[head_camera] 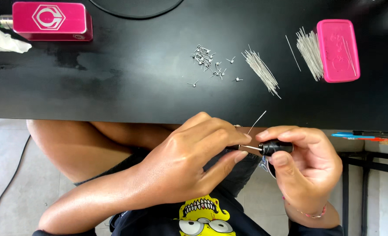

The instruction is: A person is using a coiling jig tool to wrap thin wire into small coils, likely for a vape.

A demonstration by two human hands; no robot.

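Note:
My left hand (pixel 194 153) pinches a thin metal wire (pixel 256 122) that rises up and to the right from its fingertips. My right hand (pixel 305 164) grips a small black cylindrical tool (pixel 276 147), whose tip meets the wire between the two hands. Both hands work just in front of the black table's near edge (pixel 115 109), over my lap. On the table lie a cluster of small finished wire coils (pixel 209 61), a bundle of straight wire pieces (pixel 262 70) and a second bundle (pixel 310 48) leaning against a pink tray (pixel 337 50).
A pink box-shaped device (pixel 49 19) and a crumpled white tissue (pixel 1 39) sit at the table's far left. A single loose wire (pixel 293 53) lies between the bundles. Blue and red pens (pixel 360 136) rest on a ledge at the right. A black cable (pixel 10 175) runs across the floor.

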